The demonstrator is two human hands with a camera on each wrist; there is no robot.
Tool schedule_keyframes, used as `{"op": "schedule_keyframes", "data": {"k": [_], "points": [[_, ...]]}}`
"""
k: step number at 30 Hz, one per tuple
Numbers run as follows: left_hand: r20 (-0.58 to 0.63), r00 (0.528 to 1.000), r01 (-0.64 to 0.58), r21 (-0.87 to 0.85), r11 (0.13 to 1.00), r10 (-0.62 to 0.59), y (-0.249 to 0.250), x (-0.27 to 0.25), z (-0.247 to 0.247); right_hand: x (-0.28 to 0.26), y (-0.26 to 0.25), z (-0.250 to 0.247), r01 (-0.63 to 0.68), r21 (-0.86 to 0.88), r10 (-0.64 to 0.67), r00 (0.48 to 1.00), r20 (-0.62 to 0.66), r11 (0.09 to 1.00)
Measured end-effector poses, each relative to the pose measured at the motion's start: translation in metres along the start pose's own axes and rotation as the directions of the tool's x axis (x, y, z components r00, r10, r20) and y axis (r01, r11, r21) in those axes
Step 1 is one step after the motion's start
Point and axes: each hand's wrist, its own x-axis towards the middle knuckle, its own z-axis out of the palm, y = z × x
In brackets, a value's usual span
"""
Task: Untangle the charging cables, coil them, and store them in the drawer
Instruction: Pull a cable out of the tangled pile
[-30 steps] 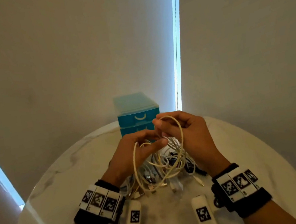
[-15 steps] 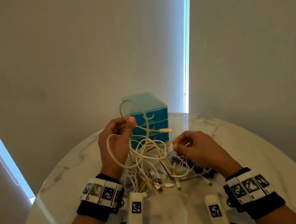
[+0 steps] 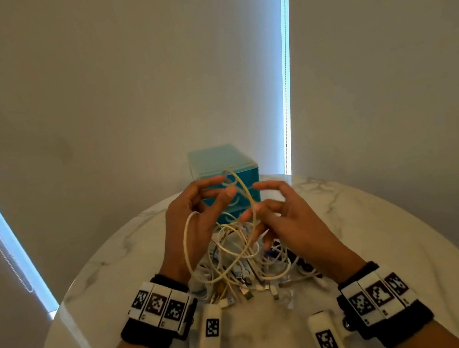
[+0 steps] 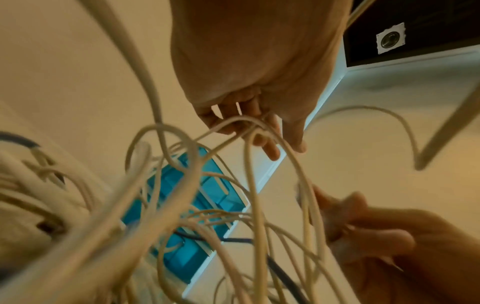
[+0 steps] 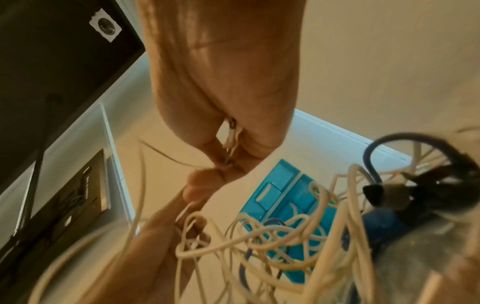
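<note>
A tangle of cream and white charging cables (image 3: pixel 243 262) lies mid-table, before a blue drawer unit (image 3: pixel 215 161) whose drawers are shut. My left hand (image 3: pixel 224 186) is raised in front of the unit with a long cream cable (image 3: pixel 186 246) looped over its curled fingers (image 4: pixel 249 127). My right hand (image 3: pixel 256 208) is close beside it and pinches a strand of the same bundle; in the right wrist view (image 5: pixel 228 148) a white cable end sits between its fingers. Cable loops hang from both hands down into the tangle (image 5: pixel 259 236).
The round white marble table (image 3: pixel 375 227) stands against a plain wall with blinds. Loose plugs (image 3: pixel 250 293) lie at the near edge of the tangle. A dark blue cable and black plugs (image 5: pixel 376 164) are mixed in on the right side.
My right hand has risen from the tangle and moved left to the loop that my left hand holds. The left hand has shifted right, in front of the drawer unit.
</note>
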Motion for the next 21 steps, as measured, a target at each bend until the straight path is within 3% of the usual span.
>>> {"op": "schedule_keyframes", "data": {"k": [3, 6, 9, 11, 15, 21], "points": [[-0.097, 0.995, 0.041, 0.112, 0.993, -0.030, -0.004, 0.007, -0.016, 0.005, -0.004, -0.019, 0.041, 0.233, -0.005, 0.988, -0.153, 0.972], [-0.166, 0.980, 0.122, 0.080, 0.989, -0.108, -0.008, 0.017, -0.031, 0.008, -0.003, -0.031, 0.035, 0.160, 0.005, 0.969, -0.246, 0.986], [-0.011, 0.971, 0.230, -0.208, 0.951, -0.238, 0.006, 0.020, -0.034, 0.007, 0.000, -0.016, -0.016, 0.014, 0.018, 0.989, -0.145, 1.000], [0.093, 0.968, 0.251, -0.339, 0.907, -0.233, 0.017, 0.018, -0.032, 0.003, 0.003, 0.003, -0.038, -0.026, 0.038, 0.999, -0.009, 0.999], [0.175, 0.977, 0.163, -0.230, 0.959, -0.124, 0.027, 0.010, -0.026, 0.002, 0.014, 0.025, -0.037, -0.202, 0.059, 0.993, 0.103, 0.979], [0.424, 0.905, 0.091, -0.115, 0.989, -0.034, 0.032, -0.004, -0.005, 0.009, 0.026, 0.025, 0.021, -0.094, -0.028, 0.997, -0.072, 0.995]]}}
